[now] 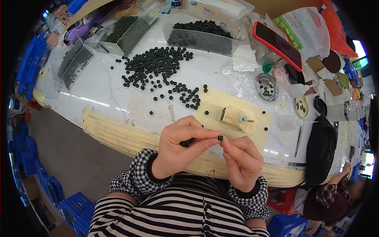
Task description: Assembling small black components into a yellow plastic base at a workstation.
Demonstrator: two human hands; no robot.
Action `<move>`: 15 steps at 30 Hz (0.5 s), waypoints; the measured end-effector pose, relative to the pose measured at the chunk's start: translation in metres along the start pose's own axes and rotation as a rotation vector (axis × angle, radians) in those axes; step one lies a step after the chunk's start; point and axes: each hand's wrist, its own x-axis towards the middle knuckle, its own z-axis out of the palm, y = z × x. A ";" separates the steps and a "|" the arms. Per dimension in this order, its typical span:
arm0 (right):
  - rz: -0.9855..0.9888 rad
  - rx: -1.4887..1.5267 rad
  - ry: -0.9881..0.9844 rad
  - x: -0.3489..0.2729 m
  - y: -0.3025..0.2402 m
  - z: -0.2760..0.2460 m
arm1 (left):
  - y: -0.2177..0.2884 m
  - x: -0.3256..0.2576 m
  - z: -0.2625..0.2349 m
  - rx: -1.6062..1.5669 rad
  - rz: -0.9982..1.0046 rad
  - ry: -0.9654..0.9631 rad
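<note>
You are holding both hands together just above the near edge of the white surface [102, 85]. Your left hand [179, 148] is curling around a short black rod [188, 142], its grip clamped on it between thumb and fingers. Your right hand [241, 158] is pinching a small black ring [220, 138] between thumb and forefinger, grip closed on it, right at the tip of your left forefinger. The ring is sitting just beside the end of the rod; you cannot tell whether they are touching.

Just behind your hands, a pale yellow board [233, 106] is lying on the surface, carrying a small block [233, 117] with a pin [246, 119] sticking out to the right. A few loose rings are lying on the board. A wide scatter of black rings [156, 65] is spreading across the surface farther back, well apart from your hands. Behind it, a clear tray [201, 37] is holding more black parts, and 2 more clear trays [126, 33] are standing to the left. A red-cased phone [277, 44] is leaning at the right, near a round tin [267, 87]. A black bag [320, 146] is lying at the right edge
</note>
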 end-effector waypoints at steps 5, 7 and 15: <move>0.000 0.003 -0.005 0.001 0.000 0.000 | 0.001 0.000 -0.001 0.034 0.031 -0.004; 0.000 0.000 -0.011 0.000 0.000 -0.001 | 0.000 0.000 -0.001 0.028 0.037 -0.001; 0.001 0.008 -0.026 0.001 0.000 -0.002 | -0.001 0.000 -0.001 0.038 0.058 -0.004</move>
